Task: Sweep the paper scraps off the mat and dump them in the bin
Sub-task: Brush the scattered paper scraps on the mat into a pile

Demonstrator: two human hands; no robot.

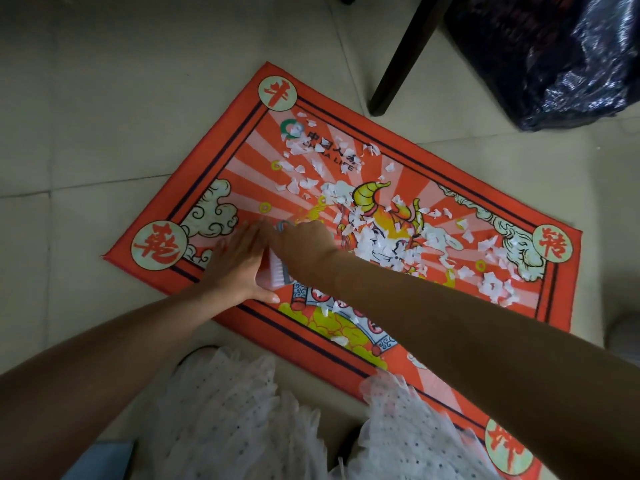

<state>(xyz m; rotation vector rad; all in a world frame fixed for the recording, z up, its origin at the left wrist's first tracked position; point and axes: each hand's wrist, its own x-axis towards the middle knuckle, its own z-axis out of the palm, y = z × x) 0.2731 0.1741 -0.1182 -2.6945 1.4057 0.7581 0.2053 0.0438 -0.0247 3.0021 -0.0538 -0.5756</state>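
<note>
Both bare forearms stretched forward, left hand [239, 268] flat and palm down, fingers straight and together, thumb splayed back toward the body, right hand [306, 242] just beside it, knuckles up, fingers curled over a pink brush [275, 273] lying between the two hands.

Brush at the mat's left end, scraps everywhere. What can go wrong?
Some white paper scraps lie near the red printed mat's edge; a hard stroke of the pink brush could flick them onto the pale tiles. The black bin bag sits beyond a dark chair leg; carried scraps might spill.
</note>
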